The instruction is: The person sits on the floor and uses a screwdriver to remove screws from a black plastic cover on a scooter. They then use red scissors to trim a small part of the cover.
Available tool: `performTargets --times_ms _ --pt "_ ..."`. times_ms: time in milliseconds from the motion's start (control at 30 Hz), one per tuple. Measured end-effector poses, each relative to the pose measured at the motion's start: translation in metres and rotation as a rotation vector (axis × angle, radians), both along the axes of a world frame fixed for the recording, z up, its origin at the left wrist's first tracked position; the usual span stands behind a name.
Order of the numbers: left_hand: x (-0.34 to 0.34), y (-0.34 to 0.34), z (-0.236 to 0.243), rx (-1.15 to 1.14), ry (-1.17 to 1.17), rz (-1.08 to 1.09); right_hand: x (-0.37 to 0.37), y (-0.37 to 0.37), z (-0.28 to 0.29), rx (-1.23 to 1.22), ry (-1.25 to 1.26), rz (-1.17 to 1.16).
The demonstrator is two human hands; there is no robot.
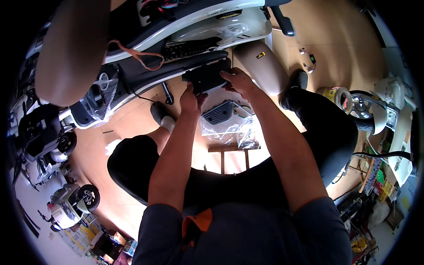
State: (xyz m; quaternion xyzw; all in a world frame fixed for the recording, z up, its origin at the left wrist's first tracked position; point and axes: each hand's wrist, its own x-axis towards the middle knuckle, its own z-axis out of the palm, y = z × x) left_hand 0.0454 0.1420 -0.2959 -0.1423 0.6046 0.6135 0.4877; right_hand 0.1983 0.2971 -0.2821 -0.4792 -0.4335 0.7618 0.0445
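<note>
Tan floor (335, 57) | flat black plastic panel (206, 77), upper centre, probably light, stiff; grip edges | left hand (191, 100), right hand (241, 83): fingers holding it

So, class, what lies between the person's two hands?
A black panel, gripped by the left hand and the right hand, as the head view shows.
</note>
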Motion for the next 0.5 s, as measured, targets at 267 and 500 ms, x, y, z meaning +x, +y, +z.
performTargets --times_ms 267,500 --pt "-0.004 -0.041 0.145 0.306 -0.075 -0.160 0.025 -0.003 0.105 -0.125 0.389 0.127" --pt "-0.001 -0.140 0.328 0.752 0.011 -0.599 0.047 -0.033 0.280 0.301 0.622 0.330"
